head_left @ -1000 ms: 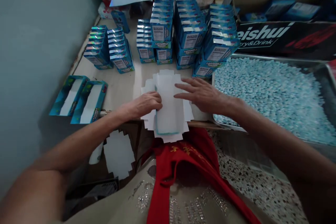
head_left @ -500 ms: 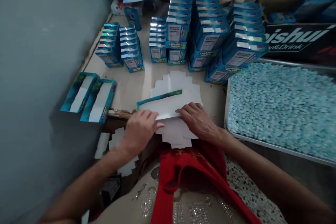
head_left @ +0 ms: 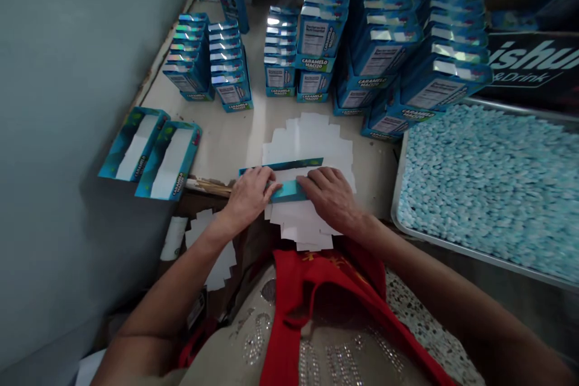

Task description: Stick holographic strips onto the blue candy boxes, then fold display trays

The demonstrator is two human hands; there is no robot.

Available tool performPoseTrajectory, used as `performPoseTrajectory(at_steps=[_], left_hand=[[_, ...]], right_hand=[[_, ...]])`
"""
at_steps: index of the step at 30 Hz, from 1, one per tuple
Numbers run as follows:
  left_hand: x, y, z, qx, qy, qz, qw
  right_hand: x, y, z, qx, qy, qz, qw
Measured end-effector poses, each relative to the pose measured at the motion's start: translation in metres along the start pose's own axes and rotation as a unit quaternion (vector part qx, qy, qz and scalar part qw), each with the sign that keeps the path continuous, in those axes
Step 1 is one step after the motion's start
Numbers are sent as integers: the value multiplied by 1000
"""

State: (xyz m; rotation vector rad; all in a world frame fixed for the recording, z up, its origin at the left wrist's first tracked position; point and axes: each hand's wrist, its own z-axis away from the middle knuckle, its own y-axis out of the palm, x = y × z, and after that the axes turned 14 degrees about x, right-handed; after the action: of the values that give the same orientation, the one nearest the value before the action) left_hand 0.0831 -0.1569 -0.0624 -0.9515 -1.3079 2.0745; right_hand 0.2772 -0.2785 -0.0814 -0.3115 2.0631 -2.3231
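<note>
A pile of flat white die-cut box blanks (head_left: 312, 139) lies at the table's front edge. On top of it my left hand (head_left: 248, 196) and my right hand (head_left: 332, 196) both pinch one blank (head_left: 288, 184), folded so that its blue printed side shows along two long edges. The fingers of both hands are closed on the folded near flap. Two folded open blue boxes (head_left: 154, 157) lie at the left edge of the table (head_left: 230, 139).
Stacks of finished blue boxes (head_left: 362, 30) fill the back of the table. A metal tray (head_left: 456, 244) of small light-blue candies (head_left: 493, 175) stands on the right. More white blanks (head_left: 217, 256) lie below the table at the left. A grey wall runs along the left.
My hands lifted the top blank off the pile and folded its long sides up, blue print now showing. The camera has moved forward and down.
</note>
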Motion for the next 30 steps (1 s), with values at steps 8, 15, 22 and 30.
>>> performPoseTrajectory(at_steps=[8,15,22,30], left_hand=[[-13,50,33,-158,44,-126,978],[-2,52,28,-146,76,-204,965],[3,42,24,-110,128,-206,964],[-15,35,16,-25,163,-183,969]], right_hand=[[8,30,19,-31,-19,19,999],[12,28,11,-11,-3,21,1000],[5,16,15,110,10,-73,991],[-4,-16,16,204,-49,-59,976]])
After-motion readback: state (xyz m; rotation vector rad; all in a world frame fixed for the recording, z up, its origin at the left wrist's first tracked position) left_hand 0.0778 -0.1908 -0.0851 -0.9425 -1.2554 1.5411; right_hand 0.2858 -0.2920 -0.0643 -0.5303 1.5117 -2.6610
